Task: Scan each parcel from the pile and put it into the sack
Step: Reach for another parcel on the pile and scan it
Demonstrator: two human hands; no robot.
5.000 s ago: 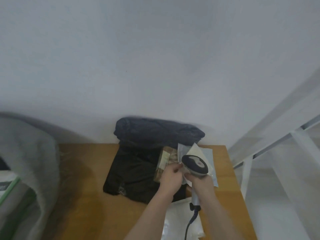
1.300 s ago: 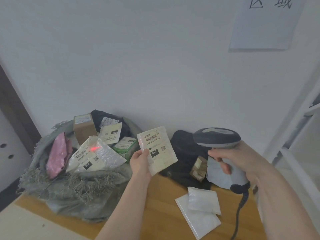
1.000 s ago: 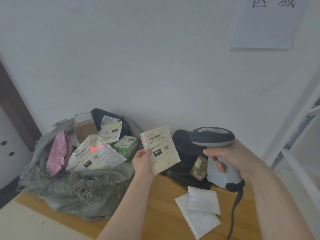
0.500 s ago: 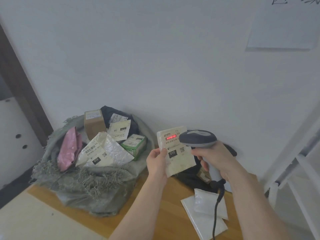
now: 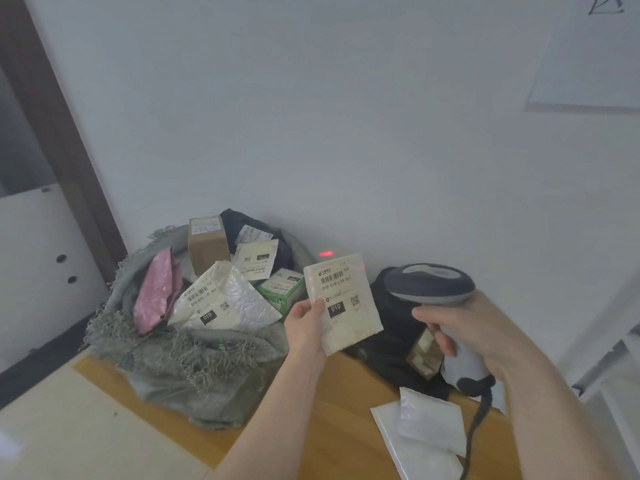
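The parcel (image 5: 344,303) looked light and soft; left hand (image 5: 306,323) pinched its lower-left edge, right hand (image 5: 478,327) gripped the scanner (image 5: 433,289) beside it.

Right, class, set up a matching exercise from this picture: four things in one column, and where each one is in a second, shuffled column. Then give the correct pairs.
Things
1. scanner
2. white parcel
3. pink parcel
4. clear flat bags

Places
A. lying in the grey sack
B. gripped by the right hand
C. lying on the wooden table, near its front right
D. pinched by the left hand, held up over the table

Pairs: 1-B, 2-D, 3-A, 4-C
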